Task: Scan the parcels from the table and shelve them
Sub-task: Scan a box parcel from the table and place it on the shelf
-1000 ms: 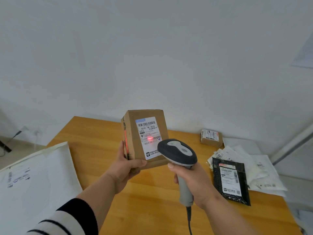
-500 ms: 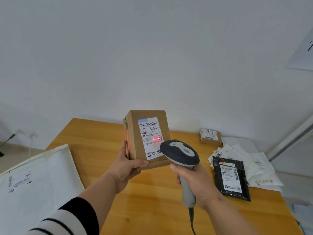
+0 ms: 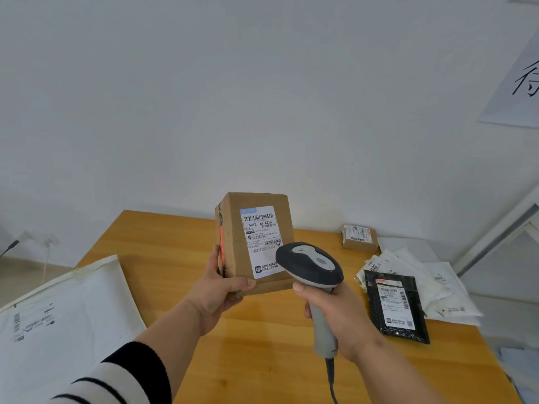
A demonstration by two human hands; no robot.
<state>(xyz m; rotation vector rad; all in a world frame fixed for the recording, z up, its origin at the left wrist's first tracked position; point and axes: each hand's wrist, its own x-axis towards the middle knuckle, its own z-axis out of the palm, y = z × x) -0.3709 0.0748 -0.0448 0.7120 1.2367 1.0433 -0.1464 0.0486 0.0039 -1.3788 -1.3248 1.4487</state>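
A brown cardboard parcel with a white shipping label is held upright above the wooden table. My left hand grips its lower left corner, thumb across the front bottom edge. My right hand grips the grey handle of a barcode scanner, whose dark head points at the label from the lower right. No red light shows on the label. A cable hangs from the scanner's handle.
A large white padded mailer lies at the table's left. At the right lie a black bubble mailer, several white poly bags and a small cardboard box. A white shelf frame rises at far right.
The red scanner spot that lit the label earlier is gone. The parcel and scanner sit slightly lower and closer in view; the camera has tilted up a little.
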